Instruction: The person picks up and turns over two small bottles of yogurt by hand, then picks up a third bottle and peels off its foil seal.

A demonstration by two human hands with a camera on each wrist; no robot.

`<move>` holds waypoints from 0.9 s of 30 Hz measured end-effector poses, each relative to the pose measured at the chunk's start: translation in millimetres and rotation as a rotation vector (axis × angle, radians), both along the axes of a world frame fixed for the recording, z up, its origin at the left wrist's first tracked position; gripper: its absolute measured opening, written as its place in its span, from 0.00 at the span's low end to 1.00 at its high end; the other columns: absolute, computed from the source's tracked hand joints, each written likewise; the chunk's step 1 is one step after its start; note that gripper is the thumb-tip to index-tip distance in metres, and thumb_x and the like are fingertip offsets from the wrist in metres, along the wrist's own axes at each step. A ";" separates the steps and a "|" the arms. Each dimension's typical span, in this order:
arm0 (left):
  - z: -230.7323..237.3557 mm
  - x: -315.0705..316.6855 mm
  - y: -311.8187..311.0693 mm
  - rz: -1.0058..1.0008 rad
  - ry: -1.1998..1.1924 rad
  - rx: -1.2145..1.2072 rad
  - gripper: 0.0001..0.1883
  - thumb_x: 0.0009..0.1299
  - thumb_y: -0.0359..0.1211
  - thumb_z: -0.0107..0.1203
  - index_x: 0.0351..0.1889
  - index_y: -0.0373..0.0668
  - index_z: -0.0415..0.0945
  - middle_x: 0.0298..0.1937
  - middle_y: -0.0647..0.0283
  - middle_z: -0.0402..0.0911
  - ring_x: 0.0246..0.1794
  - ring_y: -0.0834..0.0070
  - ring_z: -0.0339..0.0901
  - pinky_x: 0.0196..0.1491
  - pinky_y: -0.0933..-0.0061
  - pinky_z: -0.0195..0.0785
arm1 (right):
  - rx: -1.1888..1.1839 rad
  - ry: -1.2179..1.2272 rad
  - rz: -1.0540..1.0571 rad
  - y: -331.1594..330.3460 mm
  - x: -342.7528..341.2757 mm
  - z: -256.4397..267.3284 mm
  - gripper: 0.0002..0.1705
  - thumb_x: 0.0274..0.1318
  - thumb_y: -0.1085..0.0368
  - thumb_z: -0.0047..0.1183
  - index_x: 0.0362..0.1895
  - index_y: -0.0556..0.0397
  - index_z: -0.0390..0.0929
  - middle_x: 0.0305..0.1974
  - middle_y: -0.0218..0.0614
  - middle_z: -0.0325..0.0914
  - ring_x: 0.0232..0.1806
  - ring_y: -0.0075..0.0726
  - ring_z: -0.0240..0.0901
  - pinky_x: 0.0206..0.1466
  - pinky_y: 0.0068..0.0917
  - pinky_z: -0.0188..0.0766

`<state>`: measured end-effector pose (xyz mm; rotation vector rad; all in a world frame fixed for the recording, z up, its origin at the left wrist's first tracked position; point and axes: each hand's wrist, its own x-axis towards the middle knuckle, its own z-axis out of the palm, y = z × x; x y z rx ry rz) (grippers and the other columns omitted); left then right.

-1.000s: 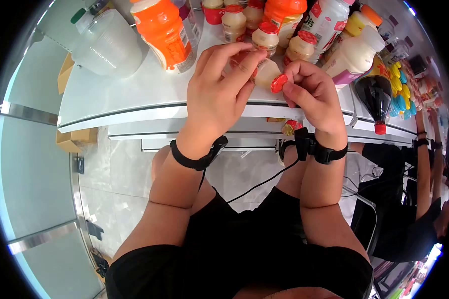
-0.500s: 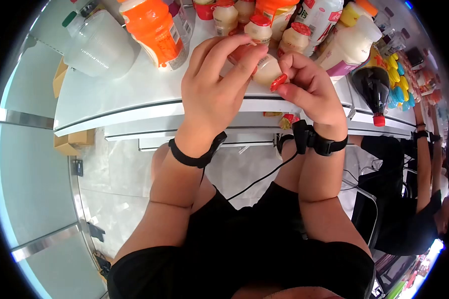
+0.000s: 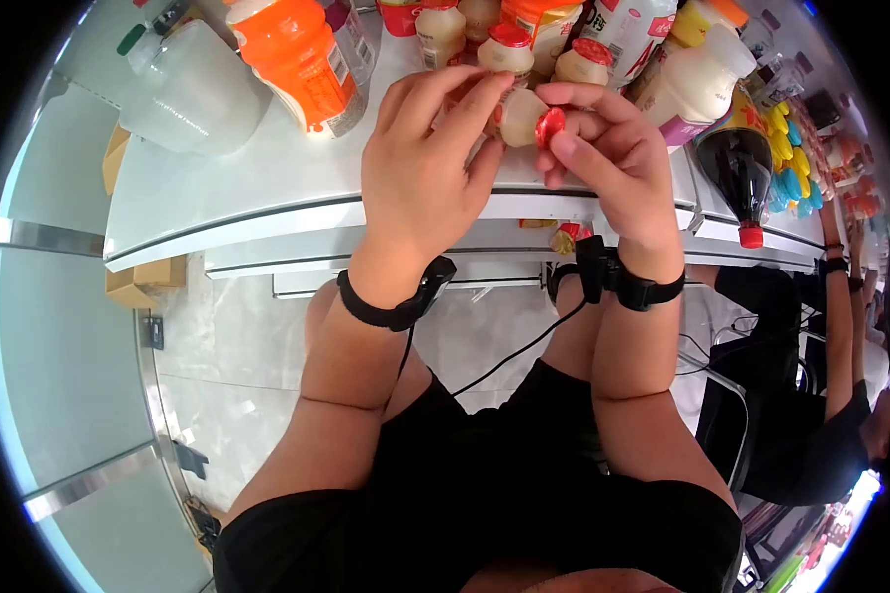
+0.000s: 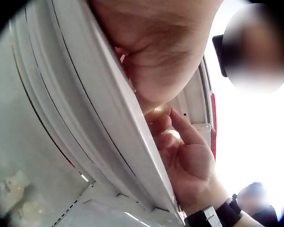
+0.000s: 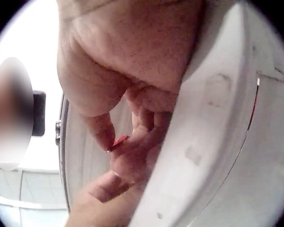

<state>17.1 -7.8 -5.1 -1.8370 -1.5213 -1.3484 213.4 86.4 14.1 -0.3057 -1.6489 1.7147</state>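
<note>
A small cream-coloured bottle (image 3: 517, 117) with a red cap (image 3: 550, 127) lies tilted sideways between the hands, over the table's front part. The left hand (image 3: 427, 173) grips the bottle's body from the left, fingers curled over it. At the cap end, the right hand (image 3: 618, 158) pinches the red cap between thumb and fingers. The right wrist view shows the red cap edge (image 5: 119, 142) by the thumb tip. In the left wrist view the bottle is mostly hidden behind the left palm (image 4: 161, 56).
Behind the hands stand similar small bottles (image 3: 505, 54) with red caps. An orange bottle (image 3: 292, 64) and a translucent jug (image 3: 193, 89) are at the left. At the right are a white bottle (image 3: 697, 84) and a dark bottle (image 3: 737, 163) lying toward the table edge (image 3: 297, 214).
The bottle has turned more level, its cap end rising in the head view. The right hand's fingers have shifted around the cap, and the standing bottles appear slightly further left and higher.
</note>
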 end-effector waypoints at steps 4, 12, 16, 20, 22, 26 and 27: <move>-0.7 2.2 -1.3 0.025 -0.036 -0.045 0.29 0.62 0.29 0.73 0.65 0.45 0.84 0.59 0.61 0.85 0.58 0.55 0.81 0.56 0.58 0.80 | 0.144 -0.012 -0.145 -7.4 -6.4 -6.3 0.21 0.72 0.73 0.67 0.65 0.65 0.81 0.42 0.34 0.88 0.41 0.23 0.83 0.43 0.20 0.78; -3.4 -8.8 -2.9 0.005 -0.562 -0.038 0.22 0.72 0.36 0.75 0.60 0.39 0.82 0.48 0.64 0.86 0.41 0.72 0.77 0.47 0.71 0.74 | 0.454 0.158 -0.678 -5.5 -15.5 -23.7 0.24 0.64 0.71 0.73 0.62 0.58 0.81 0.55 0.36 0.82 0.41 0.24 0.80 0.43 0.22 0.78; -8.7 -12.1 7.4 -0.127 -0.659 0.020 0.23 0.71 0.34 0.75 0.61 0.39 0.80 0.44 0.66 0.86 0.36 0.77 0.75 0.42 0.75 0.72 | 0.808 0.019 -0.798 -6.6 -21.9 -20.5 0.34 0.57 0.69 0.76 0.68 0.54 0.79 0.71 0.43 0.72 0.44 0.28 0.81 0.44 0.25 0.80; -3.2 -5.0 -1.7 -0.113 -0.704 -0.096 0.26 0.70 0.35 0.76 0.63 0.39 0.79 0.43 0.66 0.87 0.30 0.79 0.75 0.37 0.76 0.73 | 0.803 -0.067 -0.781 -9.3 -23.2 -15.8 0.47 0.53 0.69 0.76 0.78 0.51 0.73 0.79 0.48 0.67 0.45 0.29 0.82 0.43 0.26 0.81; -2.5 -5.7 -3.7 -0.069 -0.652 -0.134 0.28 0.69 0.35 0.76 0.64 0.39 0.79 0.43 0.66 0.87 0.28 0.80 0.74 0.35 0.76 0.73 | 0.759 -0.110 -0.752 -12.4 -22.5 -12.6 0.47 0.57 0.72 0.74 0.80 0.57 0.69 0.82 0.48 0.64 0.48 0.27 0.83 0.45 0.24 0.84; 0.8 -4.2 -8.3 -0.071 -0.620 -0.161 0.30 0.68 0.35 0.76 0.68 0.43 0.80 0.44 0.65 0.88 0.28 0.79 0.76 0.34 0.76 0.72 | 0.728 -0.035 -0.769 -4.9 -23.8 -22.4 0.50 0.54 0.69 0.74 0.81 0.51 0.69 0.79 0.50 0.67 0.45 0.30 0.84 0.43 0.26 0.81; 0.3 -4.5 -8.9 -0.073 -0.574 -0.159 0.31 0.67 0.34 0.77 0.68 0.44 0.81 0.45 0.65 0.89 0.27 0.79 0.76 0.33 0.76 0.72 | 0.754 0.010 -0.776 -2.2 -24.2 -25.6 0.49 0.54 0.69 0.74 0.81 0.53 0.69 0.79 0.49 0.67 0.45 0.30 0.84 0.43 0.26 0.81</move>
